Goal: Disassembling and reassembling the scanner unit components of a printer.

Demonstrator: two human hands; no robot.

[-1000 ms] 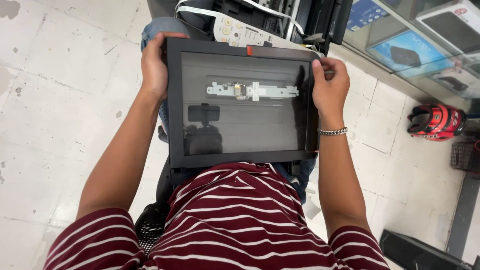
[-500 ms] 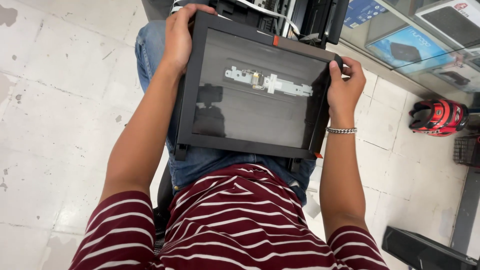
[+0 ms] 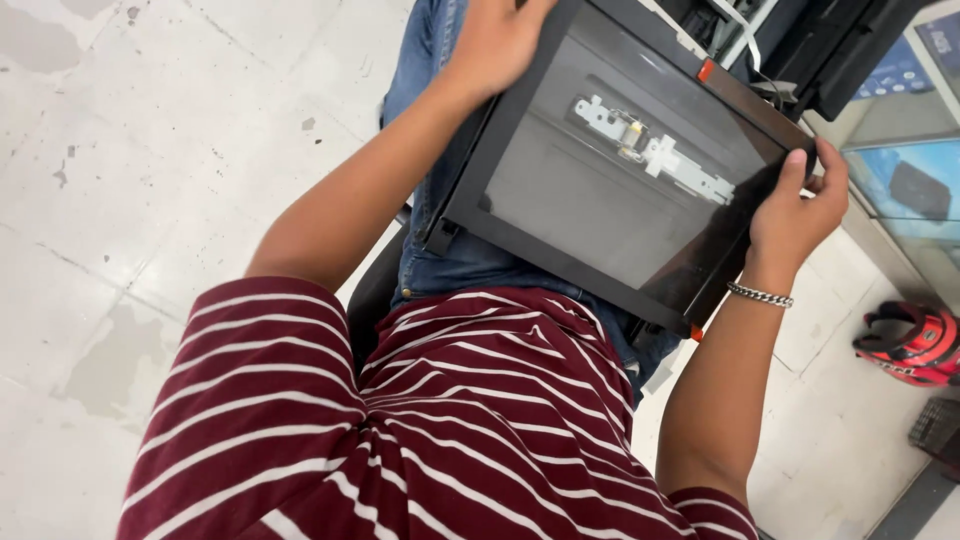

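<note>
A black scanner unit with a glass pane (image 3: 600,190) rests tilted over my lap; a white scan bar with a small metal part shows under the glass. My left hand (image 3: 495,40) grips its far left edge near the top of the view. My right hand (image 3: 790,210), with a metal bracelet at the wrist, grips the right edge, thumb on the frame. I wear a maroon striped shirt and blue jeans and sit on a dark seat.
A worn white tile floor (image 3: 150,180) lies to the left. A red and black helmet (image 3: 915,345) sits on the floor at the right. A black machine with white cables (image 3: 760,40) stands beyond the unit, next to a glass display case (image 3: 910,170).
The view has swung and the unit now sits tilted, its right side lower. Both hands keep their hold on its edges and have moved up and to the right with it.
</note>
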